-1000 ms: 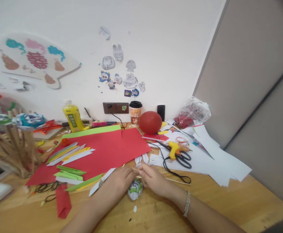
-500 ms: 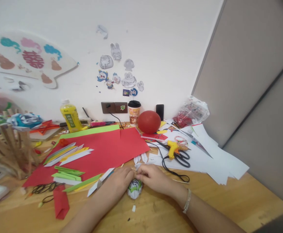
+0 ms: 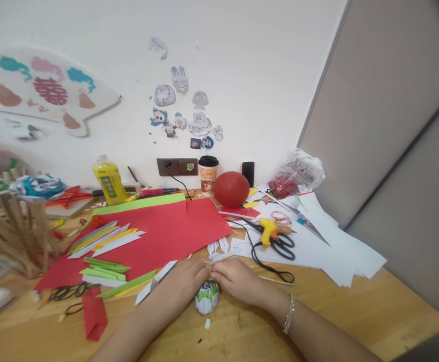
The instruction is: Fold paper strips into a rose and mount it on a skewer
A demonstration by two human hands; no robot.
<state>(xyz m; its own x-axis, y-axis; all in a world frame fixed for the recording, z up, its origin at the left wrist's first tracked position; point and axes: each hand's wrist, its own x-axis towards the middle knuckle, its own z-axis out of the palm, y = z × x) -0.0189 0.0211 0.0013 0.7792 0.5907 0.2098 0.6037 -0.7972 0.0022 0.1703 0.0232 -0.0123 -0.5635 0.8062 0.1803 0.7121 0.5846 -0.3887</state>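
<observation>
My left hand point(image 3: 193, 276) and my right hand point(image 3: 234, 279) meet at the table's front middle, fingers curled and fingertips almost touching. A small folded-paper ball point(image 3: 206, 297), white and green with dark print, sits just below the fingertips; its upper part is covered by them. From behind my right hand's fingers a white paper strip point(image 3: 223, 256) sticks out, apparently pinched there. What my left fingers grip is hidden. Beside my left forearm lie folded white strips point(image 3: 155, 284) and a green strip point(image 3: 129, 286).
Red paper point(image 3: 182, 226) with folded strips covers the left middle. A yellow glue gun point(image 3: 267, 232) and black-handled scissors point(image 3: 283, 247) lie right on white sheets point(image 3: 355, 251). Behind stand a red balloon point(image 3: 231, 189), a lidded cup point(image 3: 208, 176) and a yellow bottle point(image 3: 110, 181).
The paper ball has shifted slightly left and turned a little. My right hand has tilted, and more white paper shows behind its fingers.
</observation>
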